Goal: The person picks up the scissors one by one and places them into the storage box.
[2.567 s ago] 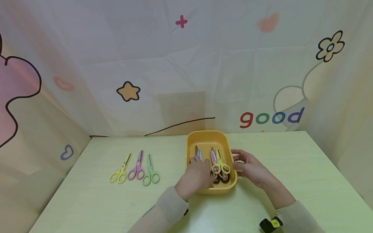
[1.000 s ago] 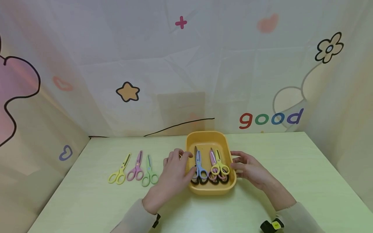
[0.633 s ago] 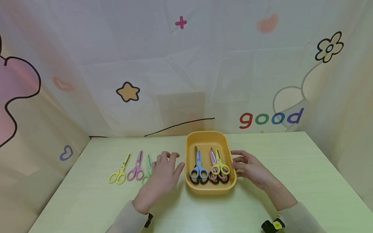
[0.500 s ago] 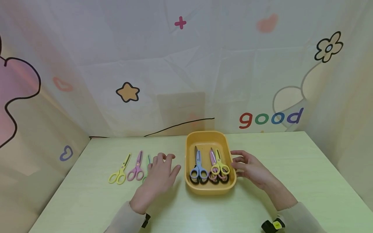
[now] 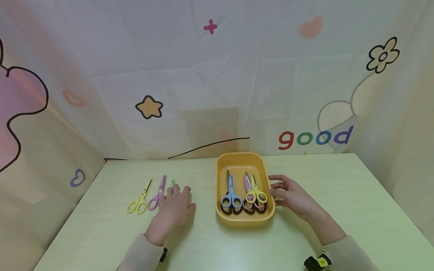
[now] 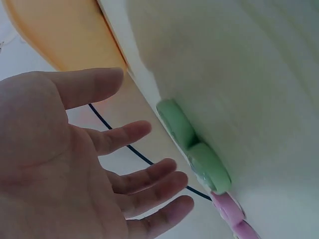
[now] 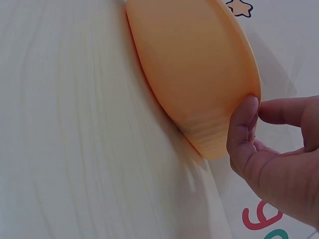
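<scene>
My left hand (image 5: 174,208), palm down with fingers spread, is over the green scissors (image 5: 173,182) and hides most of them. In the left wrist view, the green handle loops (image 6: 212,168) lie on the table just beyond the fingertips, with nothing held. Beside them are pink-purple scissors (image 5: 159,197) and yellow scissors (image 5: 138,204). My right hand (image 5: 294,196) touches the right side of the yellow plastic tray (image 5: 242,223), fingertips at its rim in the right wrist view. Inside the tray lie blue scissors (image 5: 231,198), another yellow pair (image 5: 256,194) and pink ones (image 5: 249,203), with black handles beneath.
The pale wooden table (image 5: 322,180) ends at a printed curtain (image 5: 217,75) along its back edge. Between the left hand and the tray is a strip of table.
My left hand has let go of the blue scissors in the tray, come out and moved left over the green scissors. The right hand has stayed at the tray's side.
</scene>
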`<action>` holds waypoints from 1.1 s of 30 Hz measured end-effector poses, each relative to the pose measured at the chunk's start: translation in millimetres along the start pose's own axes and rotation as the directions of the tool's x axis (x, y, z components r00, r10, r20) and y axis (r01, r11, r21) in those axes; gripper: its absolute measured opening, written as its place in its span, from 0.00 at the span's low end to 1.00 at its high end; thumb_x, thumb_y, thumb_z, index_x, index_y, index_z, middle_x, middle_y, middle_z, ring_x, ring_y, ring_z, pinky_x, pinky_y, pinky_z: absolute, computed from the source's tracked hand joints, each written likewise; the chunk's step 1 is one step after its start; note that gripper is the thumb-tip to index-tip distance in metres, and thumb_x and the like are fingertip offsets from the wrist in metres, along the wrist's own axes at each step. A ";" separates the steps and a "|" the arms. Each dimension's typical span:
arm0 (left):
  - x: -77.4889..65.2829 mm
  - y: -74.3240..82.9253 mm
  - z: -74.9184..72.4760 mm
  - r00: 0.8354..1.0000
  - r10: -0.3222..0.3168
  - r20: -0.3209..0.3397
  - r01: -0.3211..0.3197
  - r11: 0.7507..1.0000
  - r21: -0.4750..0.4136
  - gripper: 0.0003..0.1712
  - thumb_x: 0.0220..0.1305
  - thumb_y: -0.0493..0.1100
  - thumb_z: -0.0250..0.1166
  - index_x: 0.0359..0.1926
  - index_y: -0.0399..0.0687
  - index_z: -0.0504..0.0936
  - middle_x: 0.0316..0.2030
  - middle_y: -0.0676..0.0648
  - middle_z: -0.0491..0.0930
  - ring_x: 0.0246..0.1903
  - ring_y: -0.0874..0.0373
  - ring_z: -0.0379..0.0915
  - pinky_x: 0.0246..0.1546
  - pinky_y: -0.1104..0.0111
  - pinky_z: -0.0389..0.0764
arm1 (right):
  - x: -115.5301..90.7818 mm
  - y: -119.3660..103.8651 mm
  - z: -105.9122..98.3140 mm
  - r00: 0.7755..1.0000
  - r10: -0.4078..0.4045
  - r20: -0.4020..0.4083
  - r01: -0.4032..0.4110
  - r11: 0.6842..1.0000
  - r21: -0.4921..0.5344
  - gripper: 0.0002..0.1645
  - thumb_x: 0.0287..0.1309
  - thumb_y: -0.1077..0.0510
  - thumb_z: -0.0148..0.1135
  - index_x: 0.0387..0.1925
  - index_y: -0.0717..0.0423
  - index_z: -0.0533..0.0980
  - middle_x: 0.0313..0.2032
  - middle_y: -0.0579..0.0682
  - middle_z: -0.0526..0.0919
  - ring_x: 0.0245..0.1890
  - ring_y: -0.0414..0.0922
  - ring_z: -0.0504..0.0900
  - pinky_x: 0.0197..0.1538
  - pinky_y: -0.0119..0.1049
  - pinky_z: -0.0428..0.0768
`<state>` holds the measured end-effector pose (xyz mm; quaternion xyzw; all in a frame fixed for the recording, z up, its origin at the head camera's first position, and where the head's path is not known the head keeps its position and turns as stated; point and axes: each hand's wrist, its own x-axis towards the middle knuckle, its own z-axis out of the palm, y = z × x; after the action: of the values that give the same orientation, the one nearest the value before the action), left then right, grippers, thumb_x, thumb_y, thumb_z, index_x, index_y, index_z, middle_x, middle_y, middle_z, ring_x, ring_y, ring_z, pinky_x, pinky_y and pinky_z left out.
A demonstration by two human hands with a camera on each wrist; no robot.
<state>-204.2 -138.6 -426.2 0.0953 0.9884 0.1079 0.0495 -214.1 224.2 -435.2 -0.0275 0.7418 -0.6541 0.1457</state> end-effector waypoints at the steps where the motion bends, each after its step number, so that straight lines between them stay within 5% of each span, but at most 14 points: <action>1: -0.1 -1.6 -0.2 1.000 -0.003 0.006 0.003 1.000 0.018 0.31 0.72 0.49 0.63 0.68 0.37 0.68 0.63 0.25 0.65 0.64 0.28 0.61 0.60 0.33 0.65 | 0.1 -0.2 0.2 1.000 0.000 -0.001 0.000 1.000 0.000 0.35 0.73 0.64 0.57 0.75 0.64 0.56 0.54 0.64 0.70 0.47 0.51 0.77 0.48 0.39 0.84; 7: -0.6 -7.4 -2.9 1.000 0.000 0.021 -0.002 0.997 0.079 0.30 0.69 0.48 0.66 0.64 0.34 0.71 0.59 0.23 0.68 0.60 0.27 0.65 0.57 0.36 0.70 | -0.6 -1.3 0.5 1.000 -0.002 0.004 0.002 1.000 0.003 0.35 0.73 0.64 0.56 0.75 0.65 0.55 0.55 0.65 0.69 0.47 0.51 0.77 0.48 0.39 0.84; 20: 6.9 -0.5 2.3 1.000 -0.003 0.030 0.002 0.999 0.044 0.23 0.69 0.45 0.67 0.58 0.36 0.75 0.57 0.27 0.67 0.58 0.31 0.65 0.54 0.38 0.72 | -1.3 -2.9 2.0 1.000 0.002 -0.001 -0.002 1.000 0.002 0.35 0.73 0.64 0.56 0.75 0.64 0.56 0.56 0.65 0.69 0.48 0.52 0.77 0.49 0.40 0.84; 33: 15.8 10.7 8.6 0.997 0.077 -0.001 -0.077 0.997 -0.002 0.20 0.69 0.45 0.66 0.56 0.39 0.76 0.52 0.29 0.70 0.54 0.33 0.67 0.51 0.39 0.72 | -4.0 -3.4 2.2 1.000 0.000 0.003 0.000 1.000 0.003 0.34 0.73 0.64 0.56 0.75 0.65 0.56 0.55 0.64 0.69 0.48 0.52 0.76 0.48 0.40 0.84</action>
<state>-216.7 -123.5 -433.4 0.1330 0.9839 0.1109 0.0452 -210.3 222.4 -431.4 -0.0281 0.7407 -0.6550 0.1469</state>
